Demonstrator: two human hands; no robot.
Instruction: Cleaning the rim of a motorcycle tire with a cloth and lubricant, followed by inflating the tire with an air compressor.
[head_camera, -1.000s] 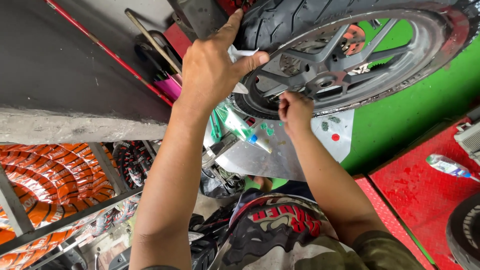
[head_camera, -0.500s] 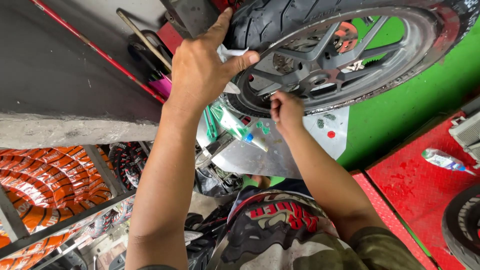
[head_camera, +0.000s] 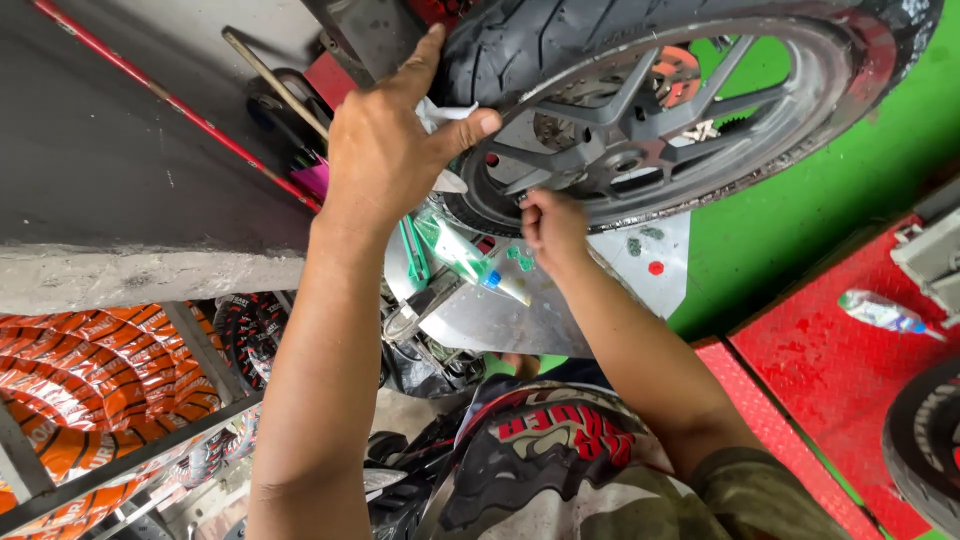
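The left hand (head_camera: 395, 150) grips the black motorcycle tyre (head_camera: 540, 45), thumb and fingers closed around it with a white cloth (head_camera: 445, 118) pressed underneath. The right hand (head_camera: 550, 225) pinches something small at the rim of the grey spoked wheel (head_camera: 640, 120), too small to identify; a green-and-white bottle (head_camera: 470, 258) lies just below on a metal plate (head_camera: 520, 320).

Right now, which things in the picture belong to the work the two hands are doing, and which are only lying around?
In the work:
- left hand on the black tyre, pressing a white cloth
- right hand at the rim of the grey spoked wheel

Lying about:
- green squeeze bottle on the metal plate
- another bottle on the red platform
- wrapped orange tyres on the rack
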